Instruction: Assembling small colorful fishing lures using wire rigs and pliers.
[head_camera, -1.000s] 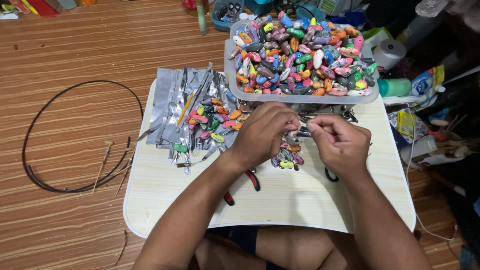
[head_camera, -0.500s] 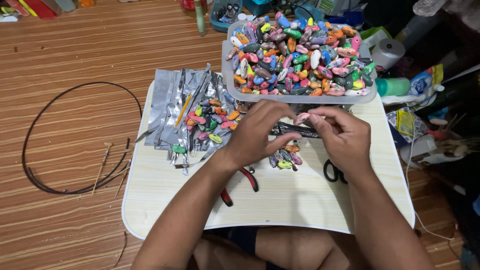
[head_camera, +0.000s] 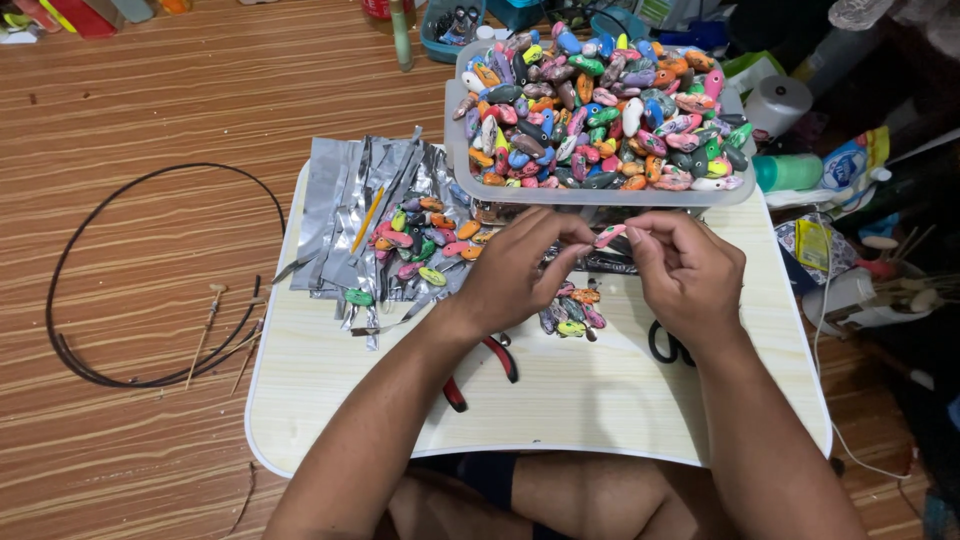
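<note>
Hands: left (head_camera: 520, 270), right (head_camera: 685, 270) fingertips pinch pink lure (head_camera: 608, 236) above lap table (head_camera: 600, 400).

Bare tabletop (head_camera: 600, 400) lies open near; heaped tray (head_camera: 460, 150) blocks the far edge.

You're sitting on the wooden floor (head_camera: 150, 110) of a home turned craft corner — a low lap table (head_camera: 600, 400), a grey tray (head_camera: 455, 150) heaped with painted lures at upper centre — with household clutter (head_camera: 850, 200) at right.
</note>
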